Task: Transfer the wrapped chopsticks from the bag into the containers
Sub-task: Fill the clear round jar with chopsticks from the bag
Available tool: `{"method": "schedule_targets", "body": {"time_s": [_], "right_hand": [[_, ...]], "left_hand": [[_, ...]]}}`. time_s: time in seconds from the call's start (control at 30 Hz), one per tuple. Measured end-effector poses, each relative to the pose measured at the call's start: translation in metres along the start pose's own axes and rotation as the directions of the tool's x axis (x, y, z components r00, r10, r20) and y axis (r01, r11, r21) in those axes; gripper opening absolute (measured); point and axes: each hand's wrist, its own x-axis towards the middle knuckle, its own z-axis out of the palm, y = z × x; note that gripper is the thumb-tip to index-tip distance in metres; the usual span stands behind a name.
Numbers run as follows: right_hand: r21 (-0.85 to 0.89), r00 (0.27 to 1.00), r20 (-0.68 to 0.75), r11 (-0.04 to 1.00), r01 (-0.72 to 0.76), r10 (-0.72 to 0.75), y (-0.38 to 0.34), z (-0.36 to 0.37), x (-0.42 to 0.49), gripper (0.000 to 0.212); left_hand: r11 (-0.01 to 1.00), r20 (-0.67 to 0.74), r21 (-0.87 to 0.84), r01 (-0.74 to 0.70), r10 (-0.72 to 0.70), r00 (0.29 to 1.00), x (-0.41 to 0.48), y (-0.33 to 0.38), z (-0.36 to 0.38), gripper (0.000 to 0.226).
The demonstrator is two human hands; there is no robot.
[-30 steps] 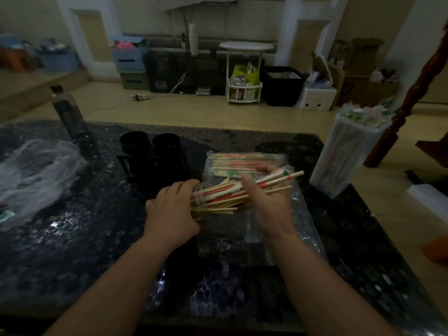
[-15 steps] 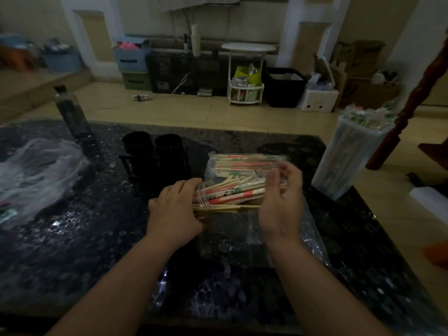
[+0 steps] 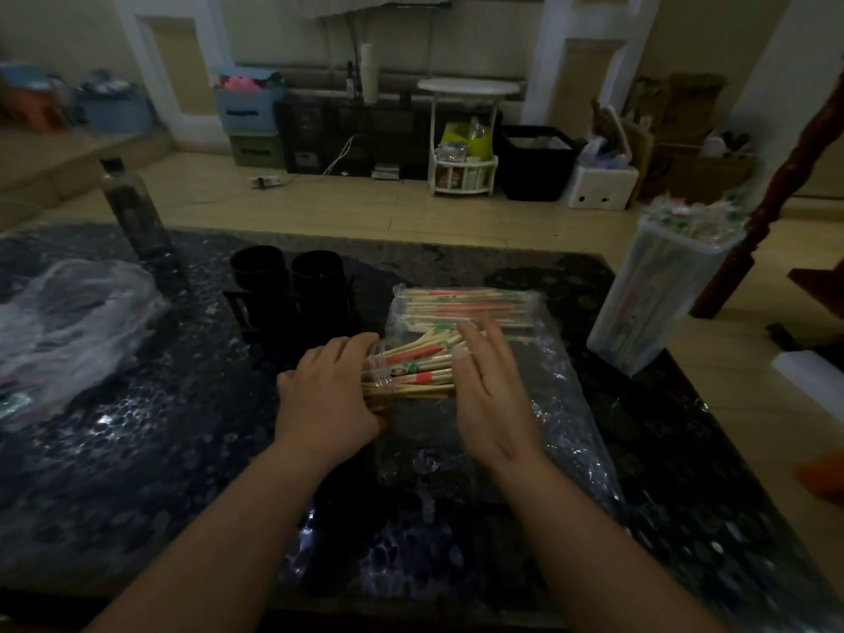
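The scene is dim and underexposed, with the far floor (image 3: pixel 365 212) lit brighter than the dark tabletop (image 3: pixel 137 450). Small specular glints speckle its glossy surface. The right hand (image 3: pixel 491 395) shows motion blur, and wide-angle distortion bends the edges.

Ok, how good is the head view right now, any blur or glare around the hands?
Head view: dim overall; the dark table is underexposed, with small glare specks and shine on the plastic bag. The right hand shows motion-blurred fingers; the left hand and the wrapped chopsticks it grips read fairly sharp. Wide-angle distortion tilts the clear container at the right edge.
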Motion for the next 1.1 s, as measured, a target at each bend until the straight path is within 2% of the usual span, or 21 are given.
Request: {"method": "schedule_targets", "body": {"time_s": [0.1, 0.17, 0.23, 0.3, 0.37, 0.47, 0.57, 0.67, 0.8, 0.9, 1.03, 1.1], "right_hand": [[0.170, 1.000, -0.020, 0.985, 0.015, -0.012, 0.004, -0.002, 0.003, 0.042], [0.248, 0.992, -0.107, 0.968, -0.040, 0.068, 0.008, -0.003, 0.006, 0.037], [0.192, 0.978, -0.161, 0.976, -0.103, 0.134, 0.012, -0.005, 0.010, 0.029], [0.134, 0.973, -0.150, 0.979, -0.154, 0.174, 0.018, -0.009, 0.014, 0.018], [0.051, 0.974, -0.104, 0.979, -0.197, 0.202, 0.023, -0.016, 0.017, 0.011], [-0.161, 0.969, 0.025, 0.957, -0.240, 0.247, 0.030, -0.022, 0.019, 0.009], [-0.380, 0.931, 0.175, 0.894, -0.237, 0.321, 0.032, -0.025, 0.017, 0.015], [-0.598, 0.836, 0.342, 0.786, -0.158, 0.429, 0.034, -0.024, 0.007, 0.018], [-0.786, 0.756, 0.353, 0.613, -0.079, 0.551, 0.046, -0.018, -0.004, 0.035], [-0.779, 0.761, 0.364, 0.624, -0.069, 0.538, 0.049, -0.017, -0.006, 0.041], [-0.704, 0.787, 0.344, 0.696, -0.145, 0.512, 0.051, -0.015, -0.007, 0.071], [-0.648, 0.825, 0.300, 0.737, -0.192, 0.479, 0.056, -0.011, -0.007, 0.069]], "left_hand": [[1.000, 0.014, 0.001, 0.031, -0.031, 0.999, 0.001, -0.003, -0.003, 0.095], [0.998, 0.015, -0.024, 0.061, -0.061, 0.998, 0.002, -0.004, -0.005, 0.096], [0.995, 0.008, -0.048, 0.090, -0.090, 0.996, 0.003, -0.005, -0.006, 0.097], [0.994, 0.007, -0.040, 0.100, -0.099, 0.995, 0.003, -0.005, -0.006, 0.099], [0.994, 0.014, -0.038, 0.107, -0.106, 0.994, 0.003, -0.006, -0.006, 0.102], [0.989, 0.013, -0.074, 0.126, -0.125, 0.992, 0.004, -0.006, -0.005, 0.103], [0.986, 0.003, -0.093, 0.141, -0.141, 0.990, 0.004, -0.005, -0.005, 0.104], [0.980, -0.004, -0.103, 0.168, -0.169, 0.986, 0.004, -0.005, -0.005, 0.105], [0.975, -0.009, -0.093, 0.200, -0.201, 0.979, 0.007, -0.003, -0.004, 0.104], [0.975, -0.011, -0.070, 0.212, -0.213, 0.977, 0.008, 0.000, -0.005, 0.105], [0.972, -0.022, -0.074, 0.221, -0.223, 0.975, 0.009, 0.000, -0.004, 0.106], [0.971, -0.024, -0.077, 0.226, -0.228, 0.973, 0.010, 0.000, -0.003, 0.106]]}}
